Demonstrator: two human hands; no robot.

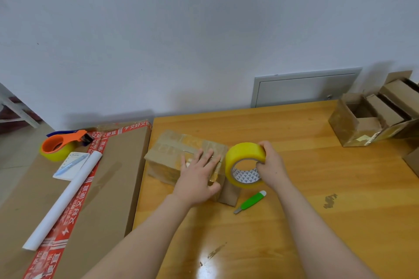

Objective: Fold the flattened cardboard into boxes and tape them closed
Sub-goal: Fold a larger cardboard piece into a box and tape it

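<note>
A small folded cardboard box (172, 154) lies on the wooden table (294, 188), its top covered with clear tape. My left hand (197, 176) lies flat on the box's right end, fingers straight and spread. My right hand (271, 165) grips a yellow tape roll (243, 154) held upright just right of the box, thumb inside the core. The roll touches or nearly touches the box's right edge.
A green utility knife (250, 201) lies in front of the roll. Open cardboard boxes (367, 118) stand at the back right. On the left, a large flat carton (108, 176) carries an orange tape dispenser (61, 144), a notepad with pen (71, 165) and a white paper roll (63, 201).
</note>
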